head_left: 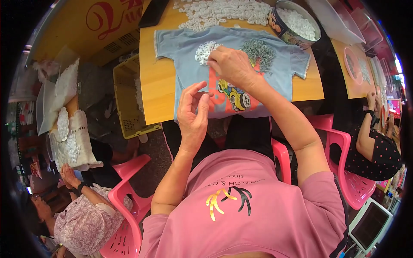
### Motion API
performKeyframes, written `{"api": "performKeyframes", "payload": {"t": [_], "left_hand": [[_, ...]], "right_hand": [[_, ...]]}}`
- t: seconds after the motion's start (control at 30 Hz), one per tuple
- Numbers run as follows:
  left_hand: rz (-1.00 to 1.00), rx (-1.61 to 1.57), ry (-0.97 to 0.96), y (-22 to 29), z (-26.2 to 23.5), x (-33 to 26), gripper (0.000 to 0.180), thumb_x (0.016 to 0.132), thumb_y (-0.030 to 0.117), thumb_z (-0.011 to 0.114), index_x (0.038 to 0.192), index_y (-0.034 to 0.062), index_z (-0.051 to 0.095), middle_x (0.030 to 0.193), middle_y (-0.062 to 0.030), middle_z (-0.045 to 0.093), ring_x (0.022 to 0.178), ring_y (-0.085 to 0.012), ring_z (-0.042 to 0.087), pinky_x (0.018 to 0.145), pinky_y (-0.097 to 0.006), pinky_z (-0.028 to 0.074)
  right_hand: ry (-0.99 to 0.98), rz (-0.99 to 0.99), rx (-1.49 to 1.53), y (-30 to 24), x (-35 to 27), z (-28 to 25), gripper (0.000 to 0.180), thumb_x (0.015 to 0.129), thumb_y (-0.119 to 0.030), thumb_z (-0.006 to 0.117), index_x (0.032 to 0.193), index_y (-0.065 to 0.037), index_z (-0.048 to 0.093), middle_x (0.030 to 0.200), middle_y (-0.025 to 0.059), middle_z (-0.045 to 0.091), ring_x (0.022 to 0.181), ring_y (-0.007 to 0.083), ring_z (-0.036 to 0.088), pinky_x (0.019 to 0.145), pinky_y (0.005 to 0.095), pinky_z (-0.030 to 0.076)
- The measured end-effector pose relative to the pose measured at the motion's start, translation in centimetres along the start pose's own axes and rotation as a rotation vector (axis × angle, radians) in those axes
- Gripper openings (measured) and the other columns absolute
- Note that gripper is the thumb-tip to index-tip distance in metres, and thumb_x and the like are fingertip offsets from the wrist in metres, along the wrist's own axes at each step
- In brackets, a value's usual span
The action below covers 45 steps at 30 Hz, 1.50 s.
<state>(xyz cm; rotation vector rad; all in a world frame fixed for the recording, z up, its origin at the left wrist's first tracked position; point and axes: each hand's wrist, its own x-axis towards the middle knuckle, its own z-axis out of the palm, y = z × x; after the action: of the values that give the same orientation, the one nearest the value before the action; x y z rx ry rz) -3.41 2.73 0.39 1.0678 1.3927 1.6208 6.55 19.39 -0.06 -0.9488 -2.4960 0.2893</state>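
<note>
A light blue T-shirt (189, 64) with an orange and yellow car print lies spread on the wooden table (150, 94). On it rest a small heap of white plastic pieces (204, 52) and, to its right, a heap of grey metal screws (260, 50). My right hand (234, 66) reaches over the shirt, its fingertips drawn together at the right edge of the white heap. Whatever they pinch is hidden. My left hand (192, 114) hovers over the near part of the shirt, fingers curled toward the thumb. What lies inside that hand cannot be made out.
More white pieces (223, 13) cover the table's far side, beside a round tub (297, 26) filled with them. A dark phone (152, 13) lies at the far left corner. A yellow crate (129, 116) stands left of the table. Co-workers sit on pink chairs at both sides.
</note>
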Motion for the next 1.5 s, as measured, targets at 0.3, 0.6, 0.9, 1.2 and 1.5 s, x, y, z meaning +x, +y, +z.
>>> {"api": "performKeyframes", "payload": {"t": [0.3,0.6,0.9,1.2,1.5], "left_hand": [[-0.139,-0.207,0.019,0.1,0.3,2.3,0.023,0.097,0.010,0.057,0.117,-0.0020,0.058,0.102,-0.0078,0.065,0.086,-0.0100,0.061,0.078,-0.024,0.050],[0.083,-0.122,-0.019,0.1,3.1,2.4,0.017,0.092,0.005,0.064,0.108,0.0009,0.063,0.106,-0.0031,0.058,0.087,-0.0063,0.057,0.070,-0.020,0.047],[0.336,0.140,-0.016,0.2,3.7,2.2,0.018,0.087,-0.003,0.067,0.104,0.0022,0.064,0.102,-0.0078,0.060,0.083,-0.0127,0.059,0.069,-0.025,0.048],[0.134,0.022,-0.054,0.6,4.0,0.8,0.013,0.090,0.001,0.064,0.103,0.0000,0.063,0.099,-0.0055,0.062,0.087,-0.0118,0.060,0.074,-0.024,0.048],[-0.177,-0.254,-0.182,0.1,4.1,-0.2,0.016,0.094,0.005,0.062,0.108,-0.0009,0.062,0.097,-0.0038,0.064,0.084,-0.0088,0.062,0.076,-0.022,0.051]], "right_hand": [[-0.211,0.504,1.333,-0.6,-3.0,-4.4,0.021,0.092,-0.018,0.066,0.101,0.002,0.066,0.084,0.0017,0.065,0.064,0.0042,0.055,0.058,0.0211,0.048],[-0.064,0.594,1.646,-2.5,-6.2,-5.8,0.020,0.091,-0.013,0.068,0.106,-0.001,0.064,0.087,0.0013,0.064,0.066,0.0045,0.056,0.059,0.0225,0.051],[0.033,0.514,1.474,-2.6,-7.8,-6.0,0.023,0.093,-0.017,0.066,0.108,0.000,0.066,0.086,0.0016,0.064,0.065,0.0058,0.056,0.058,0.0209,0.048],[0.041,0.496,1.367,-3.1,-9.7,-6.5,0.021,0.095,-0.012,0.062,0.110,0.002,0.065,0.086,0.0024,0.064,0.067,0.0067,0.058,0.060,0.0220,0.050],[0.223,0.400,1.128,-3.3,-11.7,-5.8,0.025,0.093,-0.006,0.062,0.117,0.001,0.060,0.087,0.0009,0.062,0.075,0.0043,0.058,0.065,0.0195,0.049]]}}
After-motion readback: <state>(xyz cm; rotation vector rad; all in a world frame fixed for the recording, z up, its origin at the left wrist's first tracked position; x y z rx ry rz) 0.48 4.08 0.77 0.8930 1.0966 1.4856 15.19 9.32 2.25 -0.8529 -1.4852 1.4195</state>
